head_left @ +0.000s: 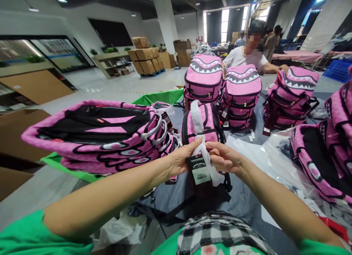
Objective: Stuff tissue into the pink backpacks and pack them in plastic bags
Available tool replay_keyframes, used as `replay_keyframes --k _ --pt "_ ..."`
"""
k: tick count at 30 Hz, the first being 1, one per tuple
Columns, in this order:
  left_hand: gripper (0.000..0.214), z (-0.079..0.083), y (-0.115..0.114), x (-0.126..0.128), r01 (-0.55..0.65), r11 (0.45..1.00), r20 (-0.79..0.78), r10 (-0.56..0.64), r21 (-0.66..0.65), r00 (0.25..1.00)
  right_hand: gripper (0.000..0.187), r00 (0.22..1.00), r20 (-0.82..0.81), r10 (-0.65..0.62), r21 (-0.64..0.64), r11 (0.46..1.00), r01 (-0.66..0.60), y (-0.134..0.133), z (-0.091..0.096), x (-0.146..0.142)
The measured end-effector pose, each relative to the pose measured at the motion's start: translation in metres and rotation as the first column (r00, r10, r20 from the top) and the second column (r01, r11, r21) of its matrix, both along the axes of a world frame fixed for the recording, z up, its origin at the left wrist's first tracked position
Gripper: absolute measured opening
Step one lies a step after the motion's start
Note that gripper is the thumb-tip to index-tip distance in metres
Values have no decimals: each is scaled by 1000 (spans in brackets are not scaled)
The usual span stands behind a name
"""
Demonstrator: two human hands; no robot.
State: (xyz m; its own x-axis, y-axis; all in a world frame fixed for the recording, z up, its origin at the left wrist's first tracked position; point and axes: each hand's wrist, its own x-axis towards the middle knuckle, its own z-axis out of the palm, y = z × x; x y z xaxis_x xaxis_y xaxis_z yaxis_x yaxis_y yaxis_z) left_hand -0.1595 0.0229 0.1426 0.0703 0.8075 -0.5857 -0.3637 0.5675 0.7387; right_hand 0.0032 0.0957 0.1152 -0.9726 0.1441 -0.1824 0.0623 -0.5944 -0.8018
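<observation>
A small pink backpack [189, 124] with black trim stands on the dark table in front of me. A soft white wrapping strip [197, 117] covers its top strap and hangs down towards me. My left hand [179, 160] pinches the strip from the left, with its thumb on top. From the right, my right hand [226, 159] grips the same strip with curled fingers, and a loose end droops below. A black hang tag [198, 170] with a white barcode label dangles just under my hands. The backpack's lower part is partly hidden by my hands and the tag.
Nested pink bags [129, 152] lie stacked at the left. Pink shark-mouth backpacks [242, 90] stand in piles across the table. Further pink bags [319, 167] and clear plastic [275, 152] lie at the right. A co-worker in a white shirt [242, 57] touches the far right pile.
</observation>
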Motion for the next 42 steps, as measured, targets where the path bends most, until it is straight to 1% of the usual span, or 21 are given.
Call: replay_keyframes --k 2,4,5,7,9,10,12,13,15,17,20,23,25,28,30,32,34,37,39,40,42 --pt "58 7 -5 -7 115 991 -173 -103 61 979 45 992 28 -119 91 989 116 1 -1 23" --pt "66 19 -5 -22 241 960 -476 -146 146 867 44 958 49 -282 220 939 265 -1 -12 54" --pt "66 26 -2 -32 296 931 -645 -94 212 759 50 925 65 -373 287 895 341 -4 -23 69" --pt "51 38 14 -55 419 820 -877 193 391 440 55 850 133 -510 414 808 420 -16 -56 90" --pt "31 46 44 -74 619 627 -844 525 473 112 50 836 227 -499 556 772 310 -37 -95 91" --pt "31 48 62 -80 727 532 -781 624 433 9 45 860 277 -428 632 756 172 -50 -114 82" --pt "37 48 100 -83 886 367 -703 708 285 -67 33 918 298 -261 796 599 -88 -73 -144 52" --pt "36 49 117 -80 928 297 -684 726 225 -66 31 928 283 -243 845 520 -122 -82 -155 35" --pt "33 53 138 -68 966 199 -652 757 163 -46 39 918 232 -321 923 369 -104 -89 -167 4" --pt "33 62 141 -57 975 162 -614 789 151 -36 37 864 199 -462 963 254 -85 -82 -174 -10" --pt "30 73 110 -51 973 171 -565 823 158 -53 31 777 164 -608 986 120 -114 -58 -187 9" --pt "32 53 49 -52 981 175 -540 835 79 -106 39 685 72 -725 997 46 -57 -30 -211 72" --pt "31 13 0 -44 984 173 -616 771 -44 -163 43 478 -48 -877 996 -4 93 -15 -225 130" --pt "23 -78 -61 -4 963 192 -905 346 -191 -248 52 164 -58 -985 995 -43 92 3 -224 215" --pt "23 -142 -81 35 954 236 -981 -99 -187 -168 56 -52 -126 -991 989 -130 76 12 -207 249" --pt "13 -194 -84 74 959 204 -957 -252 -196 -142 56 -147 -218 -965 970 -231 77 18 -184 251" --pt "14 -225 -79 103 963 204 -929 -357 -176 -94 50 -24 -260 -965 957 -260 129 21 -164 221" --pt "18 -235 -68 117 958 279 -884 -461 -64 75 38 456 -175 -872 975 -90 202 21 -157 140" --pt "9 -228 -58 103 915 400 -839 -484 41 249 35 699 -49 -713 994 34 105 13 -169 86" --pt "5 -224 -50 90 866 492 -817 -463 85 344 35 753 35 -657 997 73 17 7 -178 64" --pt "26 -216 -27 54 691 710 -796 -337 137 504 36 782 152 -604 988 109 -107 -9 -196 33"
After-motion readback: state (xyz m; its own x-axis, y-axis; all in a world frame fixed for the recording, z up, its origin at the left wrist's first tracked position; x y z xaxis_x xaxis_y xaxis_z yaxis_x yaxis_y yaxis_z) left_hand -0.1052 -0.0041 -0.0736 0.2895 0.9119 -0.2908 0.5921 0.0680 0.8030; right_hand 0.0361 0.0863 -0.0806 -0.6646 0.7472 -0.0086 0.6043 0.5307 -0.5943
